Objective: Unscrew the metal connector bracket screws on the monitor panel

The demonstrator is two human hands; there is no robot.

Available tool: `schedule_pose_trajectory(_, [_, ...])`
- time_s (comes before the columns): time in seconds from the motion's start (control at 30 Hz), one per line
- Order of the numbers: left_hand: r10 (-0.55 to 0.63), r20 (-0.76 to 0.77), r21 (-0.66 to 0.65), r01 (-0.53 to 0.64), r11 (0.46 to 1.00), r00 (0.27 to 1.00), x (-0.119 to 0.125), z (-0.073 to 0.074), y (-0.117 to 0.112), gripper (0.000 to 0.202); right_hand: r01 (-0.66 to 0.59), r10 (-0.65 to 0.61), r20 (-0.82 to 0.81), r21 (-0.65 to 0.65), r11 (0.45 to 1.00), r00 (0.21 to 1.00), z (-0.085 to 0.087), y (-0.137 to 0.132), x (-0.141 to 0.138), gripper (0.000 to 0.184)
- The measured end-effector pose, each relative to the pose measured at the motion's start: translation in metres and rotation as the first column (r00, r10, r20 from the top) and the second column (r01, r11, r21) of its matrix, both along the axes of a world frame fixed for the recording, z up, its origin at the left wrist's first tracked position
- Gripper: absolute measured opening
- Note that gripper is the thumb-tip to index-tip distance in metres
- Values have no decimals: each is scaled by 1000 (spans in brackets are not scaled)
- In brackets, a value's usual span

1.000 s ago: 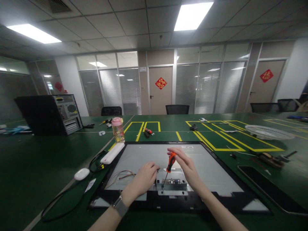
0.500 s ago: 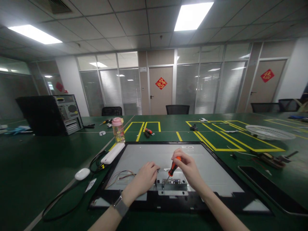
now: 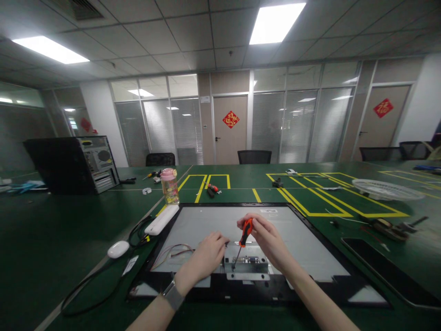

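Observation:
A flat display panel [image 3: 203, 223] with a grey back and black edges lies on the table in front of me. On its near middle part sits a silver metal bracket [image 3: 253, 268]. My right hand [image 3: 270, 236] is closed around the handle of a red and black screwdriver [image 3: 245, 232]. The shaft leans down and left, its tip at the left part of the bracket. My left hand [image 3: 208, 252] rests over the panel with its fingers together, the fingertips at the bracket's upper left corner. Thin wires [image 3: 175, 248] run out left of this hand.
Left of the panel are a white power strip [image 3: 161, 219], a black cable and a pink-lidded bottle [image 3: 169, 186]. A black computer case [image 3: 69, 165] stands farther left. Right lie a dark flat slab [image 3: 389, 271] and a power tool [image 3: 387, 228]. Another screwdriver [image 3: 212, 187] lies beyond.
My right hand has shifted slightly left and changed its hold, so the screwdriver stands more upright. Its tip stays at the same spot on the bracket. My left hand has not visibly moved.

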State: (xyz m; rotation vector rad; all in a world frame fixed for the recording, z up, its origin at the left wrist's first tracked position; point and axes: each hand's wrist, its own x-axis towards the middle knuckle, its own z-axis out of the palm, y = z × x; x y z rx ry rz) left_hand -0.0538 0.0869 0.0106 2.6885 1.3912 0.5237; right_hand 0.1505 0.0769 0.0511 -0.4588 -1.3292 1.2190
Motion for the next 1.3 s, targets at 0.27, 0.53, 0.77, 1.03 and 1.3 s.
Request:
schedule_pose_trajectory(0.27, [0, -10, -8, 0, 1000, 1000, 0, 2, 0, 26, -20, 21, 42, -22, 1000, 999, 0, -2, 4, 26])
schedule_pose_trajectory(0.53, [5, 19, -4, -5, 1000, 1000, -1, 0, -1, 27, -72, 72, -18, -4, 997, 997, 2, -2, 1, 17])
schedule_pose_trajectory(0.77, [-2, 27, 4, 2, 1000, 1000, 0, -1, 0, 26, -98, 99, 11, -59, 993, 995, 2, -3, 6, 30])
schedule_pose_trajectory(1.03, [-22, 9, 12, 22, 1000, 1000, 0, 1, 0, 26, -79, 79, -45, 0, 997, 996, 1, -1, 1, 16])
schedule_pose_trajectory(1.3, [-13, 12, 34, 13, 999, 1000, -1, -3, 1, 27, -165, 164, -37, -27, 986, 986, 5, -6, 3, 26])
